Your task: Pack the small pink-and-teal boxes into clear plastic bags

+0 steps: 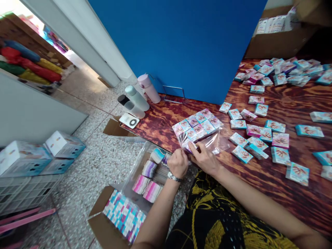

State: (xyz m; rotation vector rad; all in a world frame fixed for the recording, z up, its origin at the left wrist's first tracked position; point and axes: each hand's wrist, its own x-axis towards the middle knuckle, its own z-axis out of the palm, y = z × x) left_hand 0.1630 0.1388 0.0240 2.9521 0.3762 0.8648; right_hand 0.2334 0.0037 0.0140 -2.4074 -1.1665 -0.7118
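Observation:
My left hand (178,163), with a watch (174,177) on its wrist, is closed in a fist at the near edge of a transparent plastic bag (214,140); it seems to pinch the plastic there. My right hand (206,159) has its fingers and thumb closed on a small printed box (188,144) at the bag's mouth. Inside the bag, several small boxes (199,125) lie side by side in two rows, with pink, purple and blue edges. The fingertips of my left hand are partly hidden.
Many loose small boxes (275,126) are scattered over the wooden tabletop (277,193), heaped at the back. Bottles (149,89) and a white device (129,120) stand at the left edge. Below are a bin with striped stacks (146,186) and a carton of boxes (126,214). A blue panel (181,45) rises behind.

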